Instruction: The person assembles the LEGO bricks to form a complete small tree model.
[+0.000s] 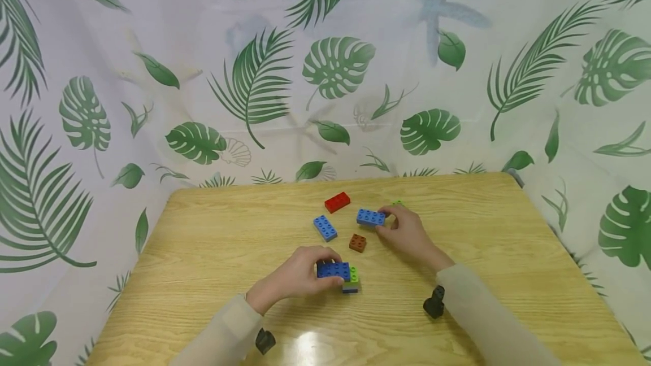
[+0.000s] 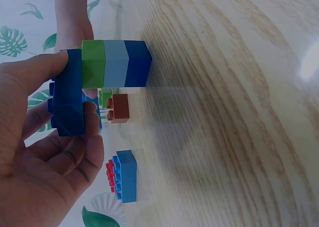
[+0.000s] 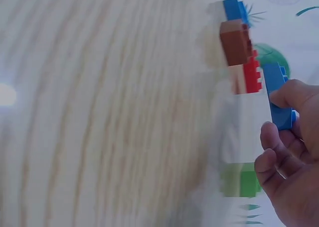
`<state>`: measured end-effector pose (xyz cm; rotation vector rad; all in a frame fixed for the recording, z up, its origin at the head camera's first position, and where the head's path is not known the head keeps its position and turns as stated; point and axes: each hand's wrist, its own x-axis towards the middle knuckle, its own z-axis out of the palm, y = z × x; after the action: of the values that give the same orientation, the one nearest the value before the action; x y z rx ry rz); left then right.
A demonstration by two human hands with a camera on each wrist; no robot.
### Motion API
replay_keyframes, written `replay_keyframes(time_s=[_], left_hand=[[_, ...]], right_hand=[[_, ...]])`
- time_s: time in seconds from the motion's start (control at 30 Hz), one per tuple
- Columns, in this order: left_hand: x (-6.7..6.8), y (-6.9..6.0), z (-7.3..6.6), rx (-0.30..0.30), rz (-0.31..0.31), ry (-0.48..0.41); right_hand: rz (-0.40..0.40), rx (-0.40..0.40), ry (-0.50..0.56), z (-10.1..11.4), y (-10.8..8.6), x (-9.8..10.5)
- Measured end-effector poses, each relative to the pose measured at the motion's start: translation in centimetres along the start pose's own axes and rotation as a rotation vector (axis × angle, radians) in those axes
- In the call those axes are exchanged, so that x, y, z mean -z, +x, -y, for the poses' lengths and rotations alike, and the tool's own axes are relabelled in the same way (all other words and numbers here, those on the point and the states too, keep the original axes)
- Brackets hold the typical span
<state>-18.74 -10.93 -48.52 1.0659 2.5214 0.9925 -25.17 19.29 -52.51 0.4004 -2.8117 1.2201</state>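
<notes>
My left hand grips a dark blue brick on top of a small stack, thumb on its near side. Under its right end, the left wrist view shows a green brick, a light blue brick and a dark blue bottom brick standing on the table. The top brick overhangs the stack to the left. Farther back and to the right, my right hand pinches a blue brick by its right end. In the right wrist view that blue brick is held above the tabletop, studs up.
A brown brick lies between the hands. Behind it are another blue brick and a red brick. A green brick sits partly hidden behind the right hand. Leaf-print cloth hangs behind the wooden table.
</notes>
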Motion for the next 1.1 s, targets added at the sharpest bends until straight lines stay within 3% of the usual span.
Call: replay_keyframes(time_s=[0.3,0.73,1.1], left_hand=[[0.1,0.0,0.0,0.01,0.002,-0.013],[-0.2,0.1,0.0,0.033,0.009,-0.006],[-0.1,0.1,0.0,0.008,-0.005,0.0]], right_hand=[[0.037,0.083,-0.031,1.5,-1.8,1.3],[0.129,0.155,0.032,3.4,-5.0,2.5],[0.202,0.197,0.072,4.4,-6.4,2.6]])
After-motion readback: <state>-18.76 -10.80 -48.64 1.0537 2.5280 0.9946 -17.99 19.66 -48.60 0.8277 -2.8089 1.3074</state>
